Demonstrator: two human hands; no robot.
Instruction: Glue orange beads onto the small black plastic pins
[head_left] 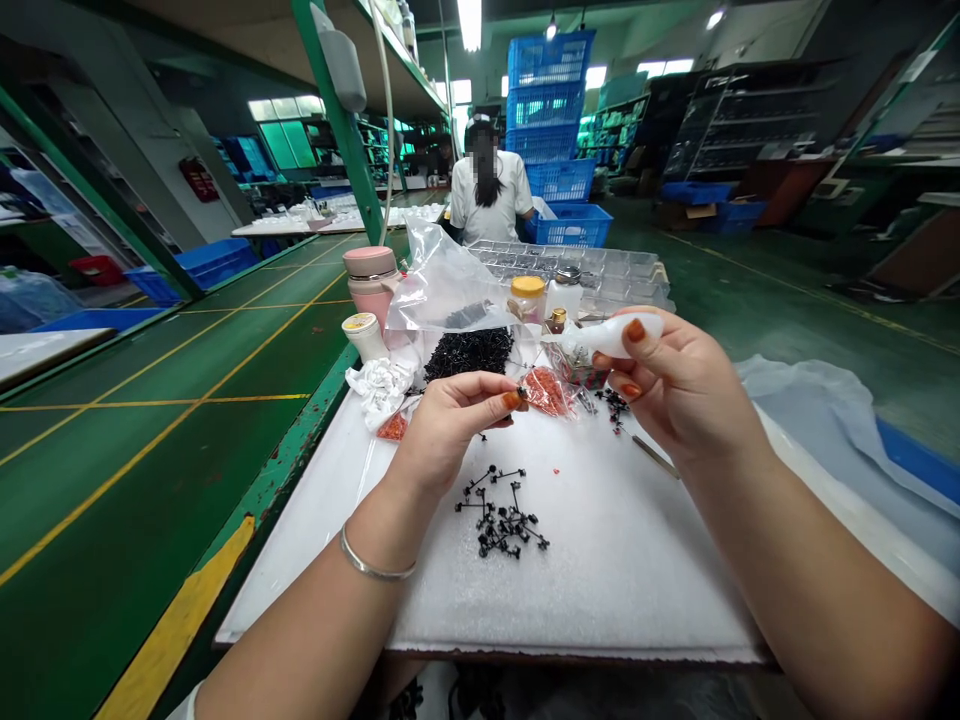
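My left hand (469, 415) is closed in a pinch on a small black part (523, 393) over the middle of the table. In my right hand (682, 375) is a white squeeze bottle (630, 332), tilted nearly level with its narrow tip pointing left, apart from the black part. Below my hands several small black parts with thin stems lie in a loose pile (510, 525) on the white table top (600, 590). Behind my left hand is a bigger heap of black parts (472, 352). A clear bag of small orange-red pieces (549, 390) lies between my hands.
At the back left stand a pink flask (373, 280) and a white tub (365, 337) beside crumpled white tissue (380, 390). A yellow-lidded jar (528, 298) and a clear compartment tray (622, 278) are farther back. A thin metal tool (655, 457) lies near my right wrist. A person (491, 190) sits beyond.
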